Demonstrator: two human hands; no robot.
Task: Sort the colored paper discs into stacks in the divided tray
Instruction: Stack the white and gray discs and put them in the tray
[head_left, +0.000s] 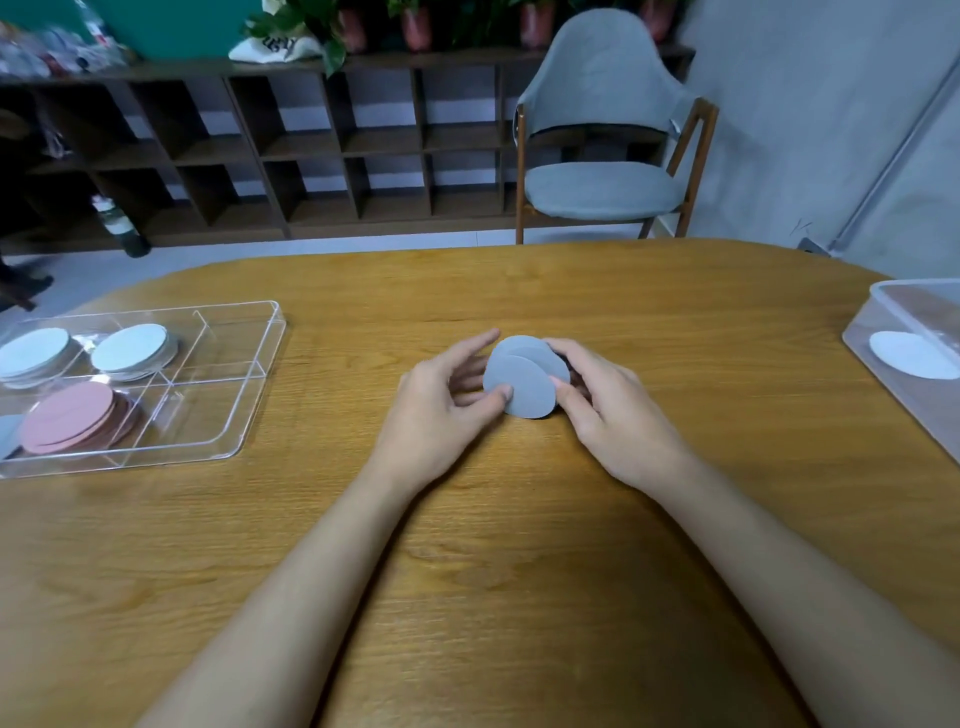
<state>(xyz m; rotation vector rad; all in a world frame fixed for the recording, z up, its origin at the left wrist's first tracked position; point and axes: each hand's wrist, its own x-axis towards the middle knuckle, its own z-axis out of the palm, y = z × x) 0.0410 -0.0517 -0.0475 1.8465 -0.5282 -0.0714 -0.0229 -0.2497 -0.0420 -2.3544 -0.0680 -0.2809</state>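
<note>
A small fan of grey discs (524, 376) is held at the middle of the wooden bench (519, 571), pinched from both sides. The left hand (441, 405) is closed on the near-left edge, its thumb pressed on the front disc, while the fingers (563, 387) of the right hand (618, 415) are curled around the right edge from behind. The discs are stood on edge against the bench and slightly offset from one another — a hold that appears meant to square loose sheets into one even stack before they are carried off.

The discs are thin, flat and matte, evidently paper, and would bend or slip apart if gripped from one side only; hence, it is judged, the two-handed hold.

To the left, the divided tray (260, 364) of clear hard plastic is set well apart from the hands. Two far compartments are filled with pale discs (130, 345), and a near one with pink discs (70, 415), loosely stacked with edges showing. A sliver of another grey disc is seen at the tray's near-left corner, though its compartment is cut off by the frame. The compartments on the tray's right side are seen to hold nothing.

At the far right a clear container (883, 312) is seen — one white disc (911, 353) lies in it.
</note>
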